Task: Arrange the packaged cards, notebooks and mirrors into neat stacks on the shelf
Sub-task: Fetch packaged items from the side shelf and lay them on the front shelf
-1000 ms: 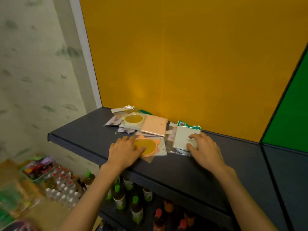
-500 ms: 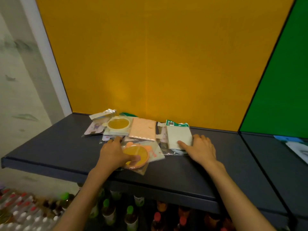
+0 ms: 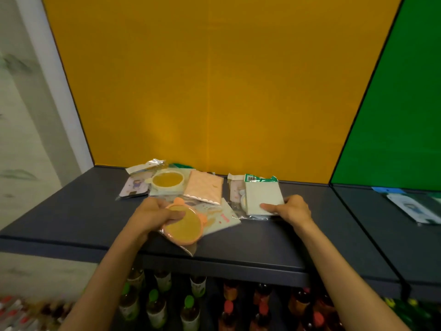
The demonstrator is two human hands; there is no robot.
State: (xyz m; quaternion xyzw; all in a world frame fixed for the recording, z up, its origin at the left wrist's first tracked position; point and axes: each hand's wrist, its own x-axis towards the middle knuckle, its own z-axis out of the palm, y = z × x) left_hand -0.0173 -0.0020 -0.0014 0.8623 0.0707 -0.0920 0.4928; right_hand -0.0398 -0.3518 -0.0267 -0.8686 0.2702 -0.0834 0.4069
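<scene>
Sorting step: L hand [image 3: 152, 215] pinches round pink mirror [image 3: 183, 224], lifted off shelf [image 3: 71, 211]; R hand [image 3: 294, 209] grips white notebook [image 3: 262, 195] at 3 o'clock. Next: mirror onto yellow mirror [image 3: 167, 180], 11 o'clock.

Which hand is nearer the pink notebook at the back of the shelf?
Left. The left hand sits just in front of the pink notebook; the right hand is farther off to its right.

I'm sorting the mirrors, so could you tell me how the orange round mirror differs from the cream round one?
The orange mirror has small ears and is gripped by the left hand near the shelf's front edge; the cream mirror has a plain rim and lies untouched near the back. Both are round and bagged in clear plastic.
</scene>
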